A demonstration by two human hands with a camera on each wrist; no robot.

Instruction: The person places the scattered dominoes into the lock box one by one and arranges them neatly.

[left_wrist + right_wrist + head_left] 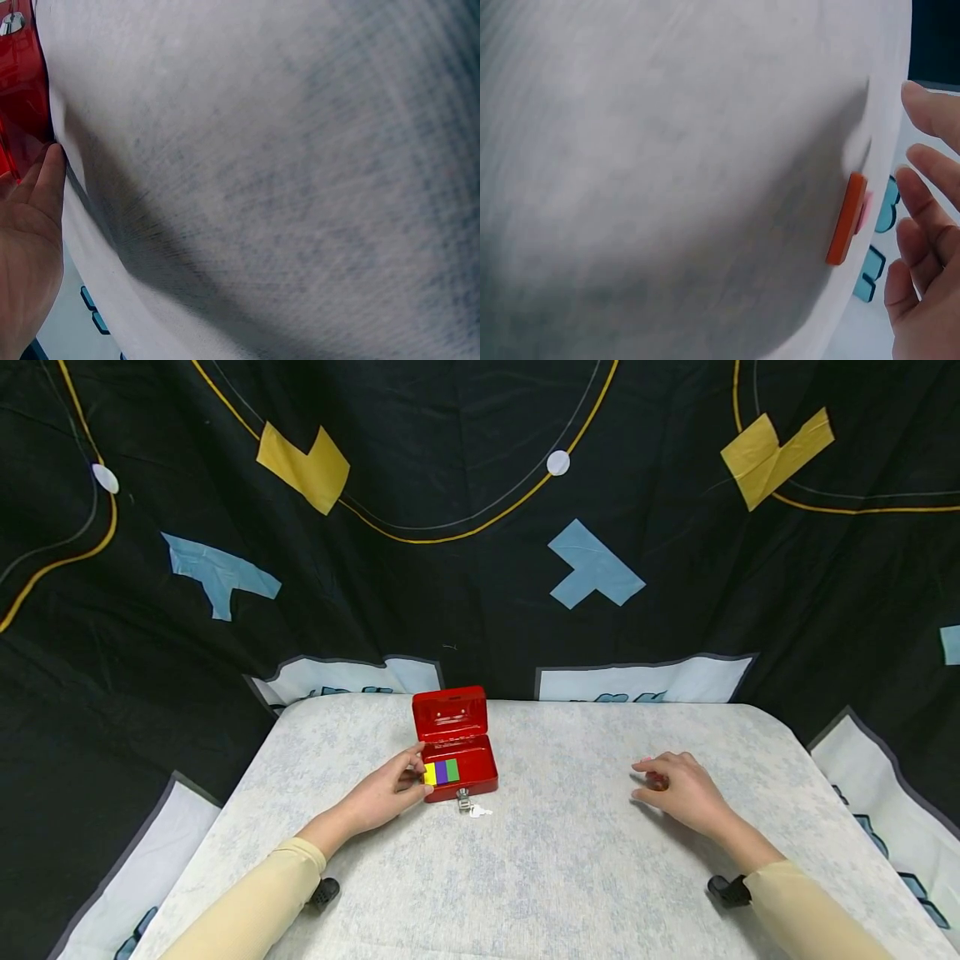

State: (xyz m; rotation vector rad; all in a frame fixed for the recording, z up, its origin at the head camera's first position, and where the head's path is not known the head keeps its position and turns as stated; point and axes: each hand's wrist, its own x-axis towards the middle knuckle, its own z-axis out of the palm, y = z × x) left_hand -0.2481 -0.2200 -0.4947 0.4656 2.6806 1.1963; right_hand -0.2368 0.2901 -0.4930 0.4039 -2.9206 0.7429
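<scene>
A red metal cash box (474,760) stands at the back of the table with its lid (450,714) raised. Yellow (430,774), purple (441,772) and green (452,770) blocks sit side by side at its left inside. My left hand (386,793) is at the box's left side; in the left wrist view its straight fingers touch the red wall. A silver padlock (463,800) is at the box's front, with keys (480,811). My right hand (686,793), fingers loosely bent, hovers near an orange block (846,219) and a pink piece (863,212), apparently apart from both.
A pale patterned cloth covers the table (555,860). Behind it hangs a black curtain (480,610) bearing yellow and blue tape shapes. White panels with blue markings show around the table's edges. Black straps (727,891) sit at the wrists.
</scene>
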